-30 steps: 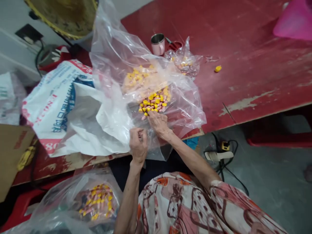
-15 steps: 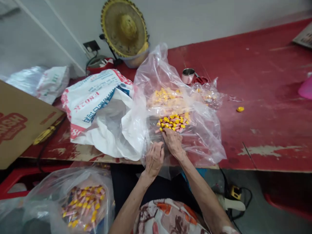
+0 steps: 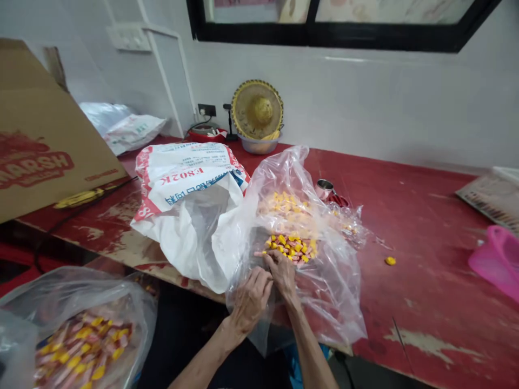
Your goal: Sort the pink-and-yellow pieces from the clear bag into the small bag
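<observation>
In the head view, a heap of small pink tubes with yellow caps (image 3: pixel 292 247) lies in the mouth of a large clear plastic bag (image 3: pixel 336 292). My right hand (image 3: pixel 281 273) reaches to the heap's near left edge, its fingers pinched at a single pink tube with a yellow cap (image 3: pixel 259 254). Close beside it, lower left, my left hand (image 3: pixel 252 296) is curled over the bag's near edge. Whatever its fingers hold is hidden. More capped tubes show blurred through the plastic behind the heap.
A white printed sack (image 3: pixel 190 189) lies open on the left, near a cardboard box (image 3: pixel 48 135). A second clear bag of capped tubes (image 3: pixel 81 346) stands lower left. Behind are a metal cup (image 3: pixel 323 189) and straw hat (image 3: pixel 258 109); a pink basket (image 3: pixel 494 265) sits right.
The head view has tilted up and shifted, bringing the window frame and pink basket into sight. Both hands stay close together at the heap; a pink tube now sticks out left of my right fingertips.
</observation>
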A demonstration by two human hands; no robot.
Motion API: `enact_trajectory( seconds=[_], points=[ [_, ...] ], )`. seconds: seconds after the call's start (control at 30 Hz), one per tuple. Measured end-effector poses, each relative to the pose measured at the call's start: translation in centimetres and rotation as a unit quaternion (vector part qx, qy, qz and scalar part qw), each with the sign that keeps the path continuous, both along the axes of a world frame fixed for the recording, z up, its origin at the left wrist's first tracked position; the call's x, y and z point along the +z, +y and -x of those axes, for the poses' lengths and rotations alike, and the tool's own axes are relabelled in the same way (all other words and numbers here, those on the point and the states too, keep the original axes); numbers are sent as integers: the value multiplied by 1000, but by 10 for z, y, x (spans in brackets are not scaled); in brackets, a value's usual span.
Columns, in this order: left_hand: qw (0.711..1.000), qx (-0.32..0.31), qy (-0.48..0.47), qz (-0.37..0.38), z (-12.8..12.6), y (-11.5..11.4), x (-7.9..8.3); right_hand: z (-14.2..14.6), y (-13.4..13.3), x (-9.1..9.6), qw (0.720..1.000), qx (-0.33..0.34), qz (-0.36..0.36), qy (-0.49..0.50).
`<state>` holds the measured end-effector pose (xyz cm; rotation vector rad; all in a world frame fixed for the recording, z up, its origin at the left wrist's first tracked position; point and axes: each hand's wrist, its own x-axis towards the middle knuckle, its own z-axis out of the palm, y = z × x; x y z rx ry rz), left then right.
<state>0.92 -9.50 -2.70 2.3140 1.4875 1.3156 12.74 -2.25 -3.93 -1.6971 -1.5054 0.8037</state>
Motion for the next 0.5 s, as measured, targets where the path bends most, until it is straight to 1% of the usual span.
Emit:
enact_trajectory(
  seconds=[0.07,0.1,0.2,0.27,0.37,0.43,0.5],
  points=[
    [1000,1,-20,-3,3,-2,1,-7,-11,2,999,-22,-31,35],
    [1000,3,-21,-5,4,-3,0,-11,-20,3,997,-43,-46,45],
    [1000,11,15,-15,6,-4,-13,-23,-50,4,990,-109,-75,48],
    [999,8,35,1,7,-4,-20,-25,-68,3,986,-134,-86,50],
    [999,-3,14,36,11,-4,-19,-19,-87,-1,983,-143,-99,56],
    [999,9,-17,26,14,-6,-16,-12,-92,-7,983,-139,-106,55],
    [999,35,-27,3,16,-8,-14,-4,-93,-13,984,-124,-113,52]
  ],
)
